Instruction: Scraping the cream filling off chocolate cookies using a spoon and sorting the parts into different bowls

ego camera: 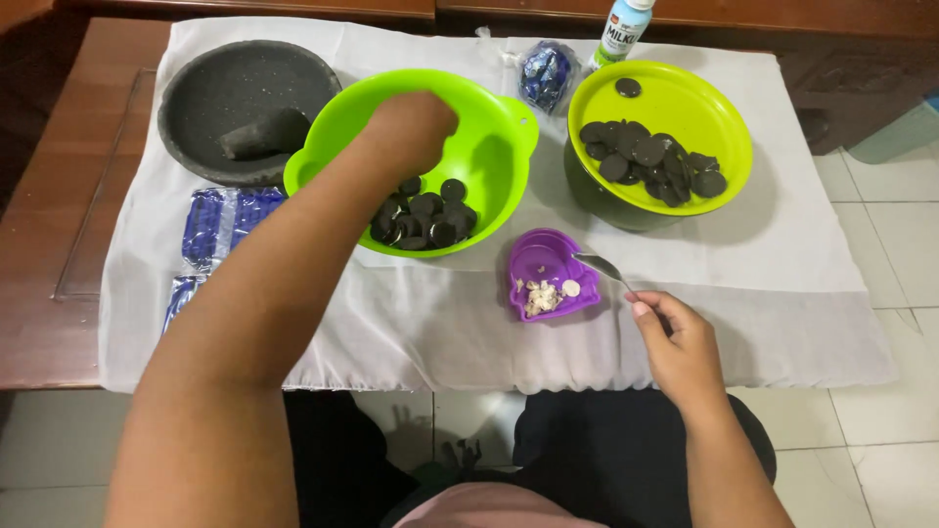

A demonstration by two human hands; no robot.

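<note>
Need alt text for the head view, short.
A left hand reaches into a lime-green bowl of dark round cookies while the right hand holds a spoon over a small purple container of white filling.

Lime-green bowl (489,147) holding dark brown-black biscuit discs (424,220). Left of bowl, grey speckled stone mortar (210,88) and shiny blue wrappers (220,220). Right of bowl, small purple container (548,264), lime-green lid (675,103). Under bowl, plain white cloth (440,313).
</note>
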